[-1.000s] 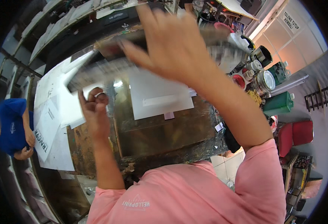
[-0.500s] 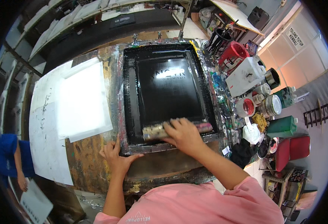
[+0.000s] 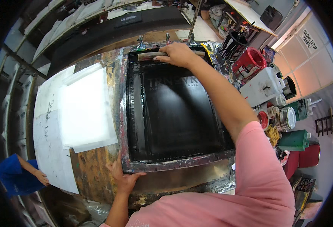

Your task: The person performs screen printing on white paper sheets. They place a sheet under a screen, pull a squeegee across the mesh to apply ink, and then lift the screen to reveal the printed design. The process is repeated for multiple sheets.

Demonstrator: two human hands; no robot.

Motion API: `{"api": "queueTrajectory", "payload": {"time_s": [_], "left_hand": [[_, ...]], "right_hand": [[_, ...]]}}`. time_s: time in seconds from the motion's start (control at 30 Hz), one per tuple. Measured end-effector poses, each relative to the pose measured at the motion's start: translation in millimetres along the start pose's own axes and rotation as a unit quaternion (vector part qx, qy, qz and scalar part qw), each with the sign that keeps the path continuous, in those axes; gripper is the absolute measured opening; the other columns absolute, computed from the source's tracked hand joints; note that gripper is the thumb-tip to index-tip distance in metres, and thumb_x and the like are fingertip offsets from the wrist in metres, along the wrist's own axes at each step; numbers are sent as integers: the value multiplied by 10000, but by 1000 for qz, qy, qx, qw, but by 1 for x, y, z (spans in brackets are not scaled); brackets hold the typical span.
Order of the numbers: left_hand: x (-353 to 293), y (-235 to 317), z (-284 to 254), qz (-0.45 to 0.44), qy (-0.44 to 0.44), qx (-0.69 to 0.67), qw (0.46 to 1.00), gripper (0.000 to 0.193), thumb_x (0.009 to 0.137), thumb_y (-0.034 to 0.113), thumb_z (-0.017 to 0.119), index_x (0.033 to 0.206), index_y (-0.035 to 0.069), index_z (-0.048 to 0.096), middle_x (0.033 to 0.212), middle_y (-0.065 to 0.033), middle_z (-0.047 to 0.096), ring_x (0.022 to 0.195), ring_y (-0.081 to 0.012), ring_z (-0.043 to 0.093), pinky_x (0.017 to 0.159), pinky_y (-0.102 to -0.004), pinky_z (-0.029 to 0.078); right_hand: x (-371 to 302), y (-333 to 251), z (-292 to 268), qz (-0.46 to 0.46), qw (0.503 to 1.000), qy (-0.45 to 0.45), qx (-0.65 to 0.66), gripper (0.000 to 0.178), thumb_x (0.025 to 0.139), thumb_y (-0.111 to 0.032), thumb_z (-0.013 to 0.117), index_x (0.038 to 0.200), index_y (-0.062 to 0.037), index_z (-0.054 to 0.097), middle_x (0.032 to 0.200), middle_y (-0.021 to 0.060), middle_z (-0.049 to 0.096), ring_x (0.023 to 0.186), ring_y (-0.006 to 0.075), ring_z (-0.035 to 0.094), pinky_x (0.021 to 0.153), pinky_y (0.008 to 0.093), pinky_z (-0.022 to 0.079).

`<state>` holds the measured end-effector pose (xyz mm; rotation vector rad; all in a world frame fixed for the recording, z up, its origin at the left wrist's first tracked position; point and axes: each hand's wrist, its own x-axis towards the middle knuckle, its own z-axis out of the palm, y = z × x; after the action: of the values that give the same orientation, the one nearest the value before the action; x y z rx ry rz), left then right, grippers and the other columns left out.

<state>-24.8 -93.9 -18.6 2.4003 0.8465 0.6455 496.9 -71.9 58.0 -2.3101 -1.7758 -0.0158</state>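
Note:
A dark screen-printing frame (image 3: 178,165) lies on the paint-stained table, its mesh (image 3: 176,121) coated with black ink and showing faint lettering near the far end. My right hand (image 3: 177,53) is wrapped round a long squeegee (image 3: 145,56) at the far end of the mesh. That forearm reaches across the frame's right side and hides part of it. At the near left corner, my left hand (image 3: 124,179) rests against the frame with thumb and fingers spread, the thumb along the near edge.
White sheets (image 3: 87,109) lie left of the frame. Metal clamps (image 3: 167,38) stand along its far edge. Ink cans, a white jug (image 3: 261,87) and a red bucket (image 3: 248,62) crowd the right side. A co-worker's hand (image 3: 42,178) is at the table's left edge.
My right hand has pushed the squeegee from the near end of the mesh to the far end. My left hand stays at the corner. The co-worker's hand no longer shows the sheet it held.

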Motion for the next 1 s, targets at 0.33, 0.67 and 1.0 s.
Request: {"api": "queueTrajectory", "payload": {"time_s": [0.33,0.67,1.0], "left_hand": [[-2,-2,8,40,44,-24,998,1172,698,603,958,1591,-17,522,1050,-106,648,1017,-302,497,1015,-453,370],[115,97,-30,95,282,-349,889,977,1067,515,699,1721,-16,204,1520,-154,532,1329,-249,547,1182,-418,403],[326,-3,146,163,80,88,979,303,1015,243,781,1268,80,757,1301,-157,681,1190,-385,641,916,-542,523]], "right_hand": [[-206,-143,9,35,998,53,-27,422,976,-537,713,1061,-127,667,915,105,713,865,336,726,711,491,591],[-202,-202,-184,15,951,280,-129,469,960,-508,677,966,-40,707,868,150,733,899,324,702,948,529,460],[-138,-188,-255,-7,947,292,-132,461,994,-460,583,802,-52,677,710,112,633,699,329,602,788,486,469]]}}
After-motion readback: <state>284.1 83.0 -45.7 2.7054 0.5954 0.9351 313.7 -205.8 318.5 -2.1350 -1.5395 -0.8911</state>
